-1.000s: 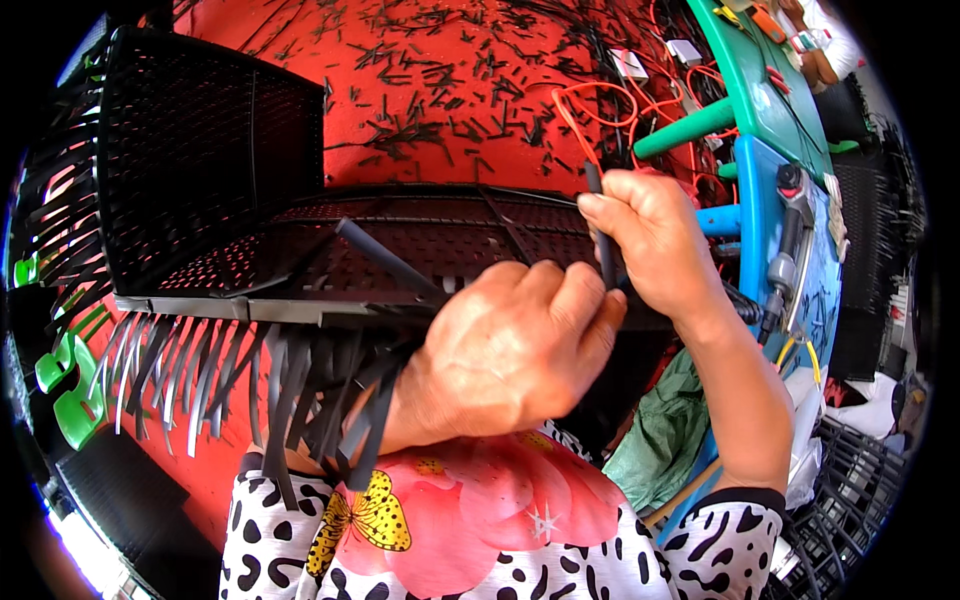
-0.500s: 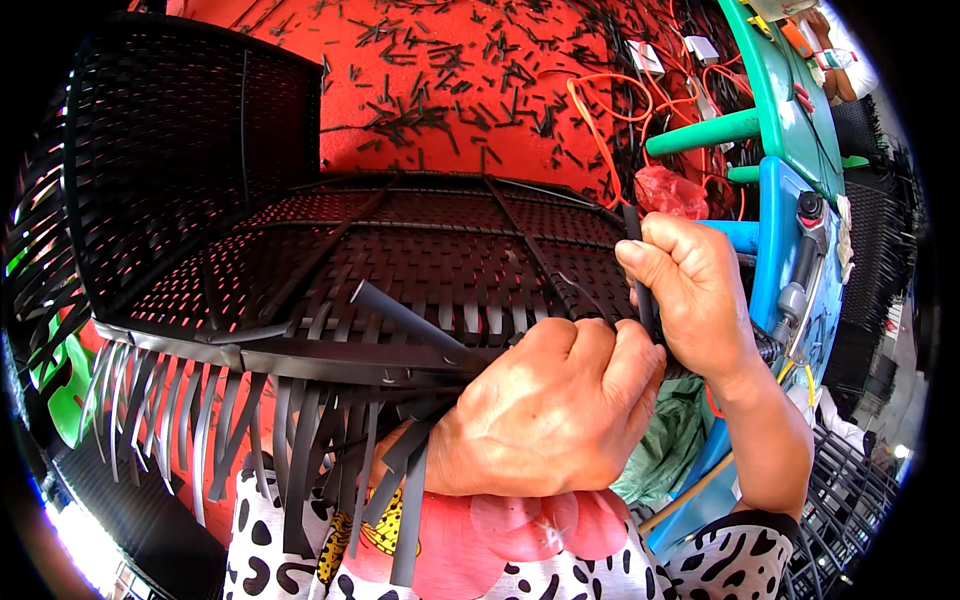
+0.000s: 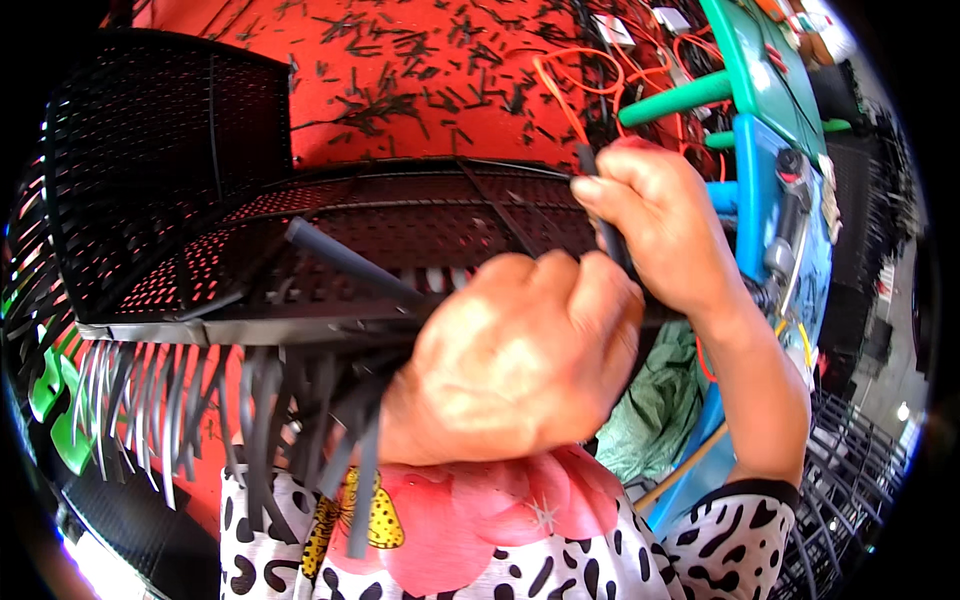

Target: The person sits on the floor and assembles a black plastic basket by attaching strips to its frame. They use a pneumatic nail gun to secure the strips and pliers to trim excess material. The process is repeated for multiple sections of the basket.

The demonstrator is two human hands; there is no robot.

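Note:
A woven black panel (image 3: 400, 232) on a frame lies across in front of me, and loose flat strips (image 3: 265, 420) hang from its near edge. My left hand (image 3: 520, 350) is a closed fist over the right part of that edge, its fingertips mostly hidden. Beside it, farther right and a little higher, my right hand (image 3: 660, 225) is wrapped round a dark flat strip (image 3: 612, 238) that runs down to the left fist. A wider grey-black strip (image 3: 350, 260) juts up to the left from under the left hand. Both hands are slightly blurred.
An upright woven panel (image 3: 130, 140) rises at the left. Cut black scraps litter the red floor (image 3: 360, 60), with orange cable (image 3: 545, 75) nearby. At right are a green stool (image 3: 735, 60) and a blue stool (image 3: 750, 190) bearing a power tool (image 3: 785, 215). Green sheeting (image 3: 655, 410) lies below.
Both hands have moved up and left in the view, with the strips between and under them. The whole scene has also shifted a little to the left. Both hands stay closed.

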